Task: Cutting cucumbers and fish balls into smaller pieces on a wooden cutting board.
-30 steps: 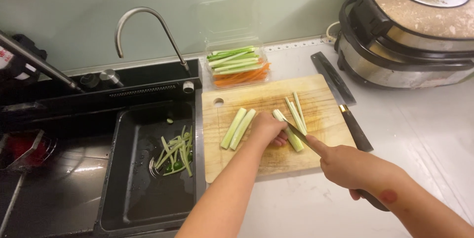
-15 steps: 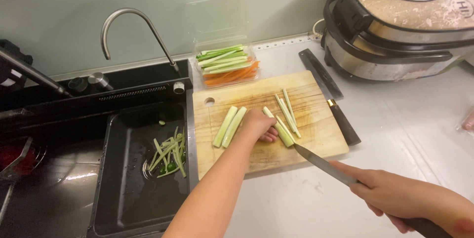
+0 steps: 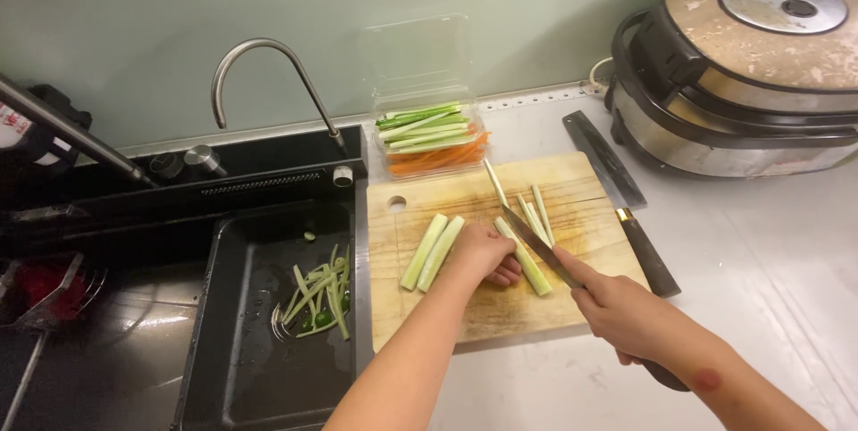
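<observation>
Head view: a knife [image 3: 523,219] is held tight in the right hand [image 3: 626,315], w/ the fingers wrapped round the handle. The thin blade runs up & away from that grip, out over the wooden board [image 3: 465,324]. A long green cucumber stick [image 3: 527,263] is lying on the board just under the blade, right between the 2 hands. The left hand [image 3: 483,252] is curled, fingertips pressed down by the near end of that stick; nothing is being squeezed inside it, so it is a loose, bent hand, not a fist round a thing.

Just left of the left hand, 2 more pale sticks [image 3: 433,252] are laid side by side on the board. Past the blade tip, a few thin strips [image 3: 539,212] are seen. Farther up from the hands, a clear plastic box [image 3: 429,140] is packed w/ green & orange sticks, lid standing open.

To the right of the grip, a second knife [image 3: 617,190] w/ a dark handle is laid on the counter beside the board. A big round cooker [image 3: 742,64] is set behind it. Way left of the hands, green peels [image 3: 317,297] are piled in the black sink [image 3: 232,368], under a bent tap [image 3: 268,82].
</observation>
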